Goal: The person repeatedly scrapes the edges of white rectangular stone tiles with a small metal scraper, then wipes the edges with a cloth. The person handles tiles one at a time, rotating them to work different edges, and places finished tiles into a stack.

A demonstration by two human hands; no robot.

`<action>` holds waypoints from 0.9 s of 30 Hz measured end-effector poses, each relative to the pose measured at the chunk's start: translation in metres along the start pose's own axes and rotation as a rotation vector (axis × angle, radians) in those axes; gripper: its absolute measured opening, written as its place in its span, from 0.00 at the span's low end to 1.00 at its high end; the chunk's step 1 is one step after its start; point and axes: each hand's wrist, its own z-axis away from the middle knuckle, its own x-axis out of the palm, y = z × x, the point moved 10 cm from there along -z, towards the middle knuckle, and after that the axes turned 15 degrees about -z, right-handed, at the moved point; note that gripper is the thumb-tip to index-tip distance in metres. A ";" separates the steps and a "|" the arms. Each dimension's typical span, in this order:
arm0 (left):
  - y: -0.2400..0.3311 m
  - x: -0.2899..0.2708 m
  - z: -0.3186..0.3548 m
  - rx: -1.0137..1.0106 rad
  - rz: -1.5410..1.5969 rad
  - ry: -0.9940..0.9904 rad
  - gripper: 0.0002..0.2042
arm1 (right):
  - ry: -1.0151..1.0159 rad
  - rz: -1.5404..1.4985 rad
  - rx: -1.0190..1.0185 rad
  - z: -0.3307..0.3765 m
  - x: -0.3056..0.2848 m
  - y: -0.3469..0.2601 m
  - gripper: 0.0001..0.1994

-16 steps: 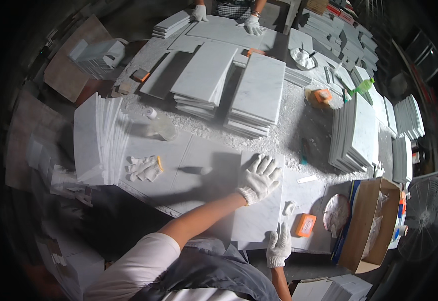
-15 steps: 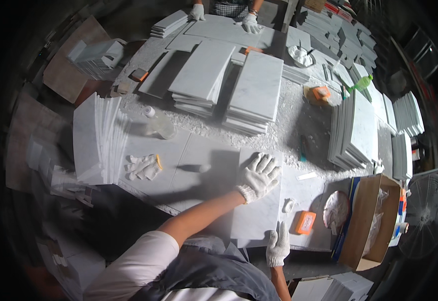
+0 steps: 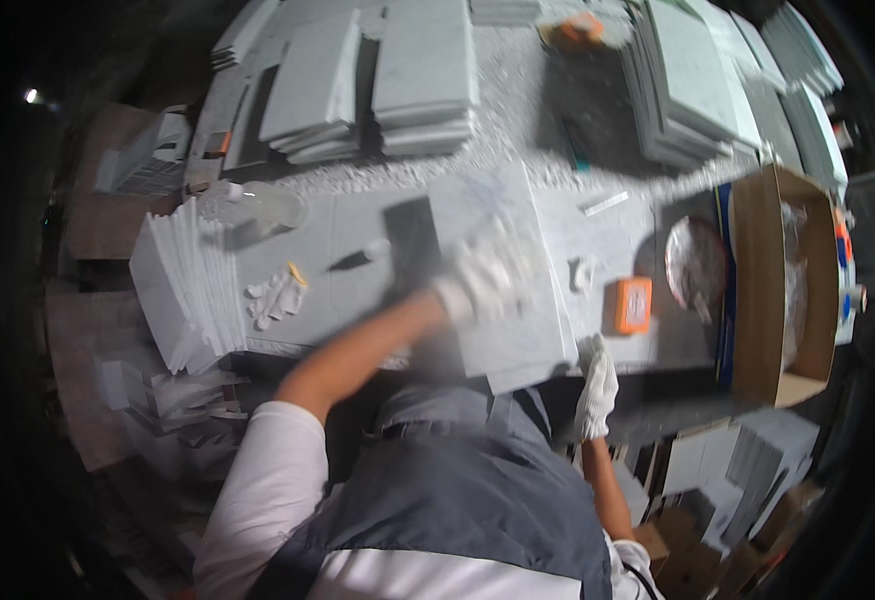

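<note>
A pale grey marble slab [image 3: 484, 335] lies at the near edge of the table in front of me, askew on another slab [image 3: 527, 378] whose edge shows beneath it. Over its top surface is my left hand [image 3: 492, 270], in a white knit glove; motion smears the fingers, but they look stretched out flat on the stone. My right hand [image 3: 596, 390], gloved the same way, is beside the slab's near right corner. Its fingers point away from me, straight and close together, and I cannot tell whether they touch the edge. Right of the slab lies an orange box-shaped block [image 3: 633, 305].
Beyond stand stacks of slabs [image 3: 425, 70], with more leaning at left [image 3: 172, 290] and right [image 3: 682, 75]. A clear bottle [image 3: 267, 212] and a spare glove [image 3: 277, 297] lie left. At right are a round dish [image 3: 695, 262] and an open cardboard box [image 3: 757, 290].
My view has tilted down toward my body. The slab has turned slightly, and an edge of the one below now shows. My left hand is moving over the slab; my right remains by its near right corner.
</note>
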 end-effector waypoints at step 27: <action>-0.009 0.011 0.184 -1.115 1.238 0.131 0.19 | -0.283 0.749 -0.555 0.025 0.084 -0.095 0.22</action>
